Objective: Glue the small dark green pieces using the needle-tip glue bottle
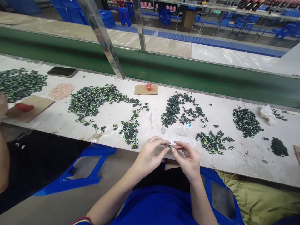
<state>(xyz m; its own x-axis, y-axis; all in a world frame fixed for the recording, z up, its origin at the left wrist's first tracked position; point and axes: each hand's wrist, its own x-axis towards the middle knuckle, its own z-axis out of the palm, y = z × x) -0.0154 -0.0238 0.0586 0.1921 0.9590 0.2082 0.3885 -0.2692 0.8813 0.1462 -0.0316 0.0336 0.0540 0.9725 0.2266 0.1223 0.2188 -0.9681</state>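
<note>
Near the table's front edge, my left hand [150, 156] and my right hand [189, 157] meet fingertip to fingertip. Between them they pinch a small dark piece with bright green marks [170, 146], mostly covered by the fingers. Just beyond my hands stands a small clear bottle with a blue tip [187, 127]. To the right of my right hand lies a pile of dark, green-marked pieces [212, 142], and a similar cluster [129, 132] lies left of my left hand. Farther back is a heap of slim dark pieces [172, 107].
A big heap of green-marked pieces [93, 98], pale pink pieces [62, 91] and a phone [62, 71] lie leftward. A red cup [148, 86] sits on cardboard. More dark piles [246, 122] and crumpled tissue [267, 114] lie rightward. A metal post [105, 40] rises behind. A co-worker's arm [3, 156] shows at left.
</note>
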